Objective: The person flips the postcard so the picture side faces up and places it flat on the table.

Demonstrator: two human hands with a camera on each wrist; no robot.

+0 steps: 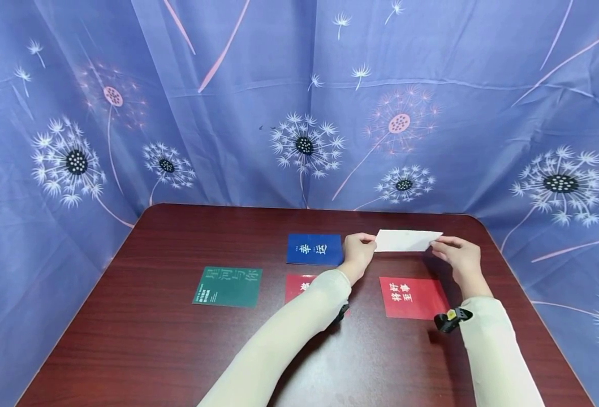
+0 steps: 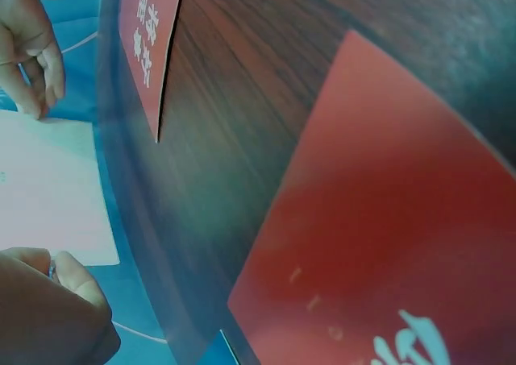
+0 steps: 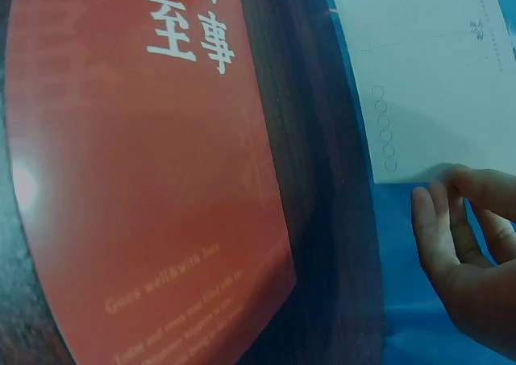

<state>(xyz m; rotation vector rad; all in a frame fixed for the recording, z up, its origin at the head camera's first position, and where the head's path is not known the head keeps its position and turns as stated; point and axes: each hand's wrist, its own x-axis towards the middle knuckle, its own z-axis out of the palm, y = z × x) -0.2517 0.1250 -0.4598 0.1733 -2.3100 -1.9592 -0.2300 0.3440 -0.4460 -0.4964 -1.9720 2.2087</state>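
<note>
Both hands hold a white postcard [image 1: 408, 241] above the far right part of the table. Its pale back, with a row of small printed circles, shows in the right wrist view [image 3: 435, 83]. The left hand [image 1: 357, 255] pinches its left end between thumb and fingers. At the opposite end, the right hand [image 1: 459, 260] pinches the corner. Below the right hand lies a red postcard [image 1: 416, 298] with white characters. Another red postcard [image 1: 299, 285] is partly hidden under the left forearm. Close to the left hand lies a blue postcard [image 1: 313, 249].
A green postcard [image 1: 228, 286] lies farther left on the dark wooden table [image 1: 141, 316]. Behind the table's far edge hangs a blue curtain [image 1: 228, 141] with dandelion prints. Each wrist wears a small black camera [image 1: 451, 320].
</note>
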